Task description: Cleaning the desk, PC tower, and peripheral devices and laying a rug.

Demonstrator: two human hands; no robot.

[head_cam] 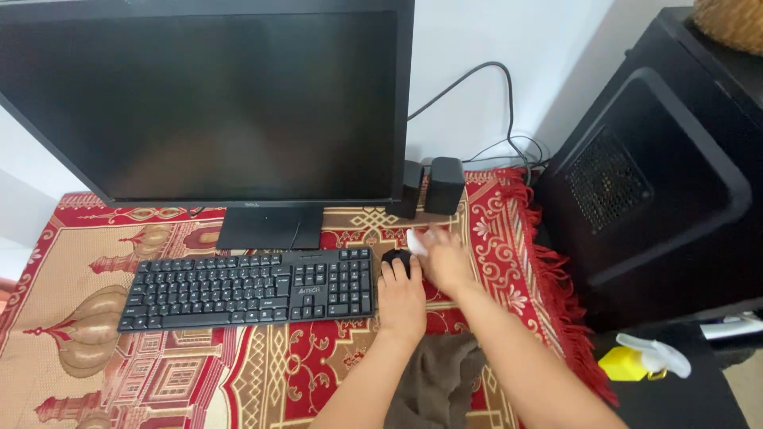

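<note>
My left hand lies over a black computer mouse, just right of a black keyboard. The fingers grip the mouse's sides. My right hand is beside it, closed on a small white wipe or cloth that it presses against the front of the mouse. Both forearms come in from the bottom of the head view. A brown cloth lies on the desk beneath my forearms.
A large dark monitor stands behind the keyboard on a red patterned cover. Two small black speakers sit at its right. A black computer tower stands to the right, with a yellow spray bottle near it.
</note>
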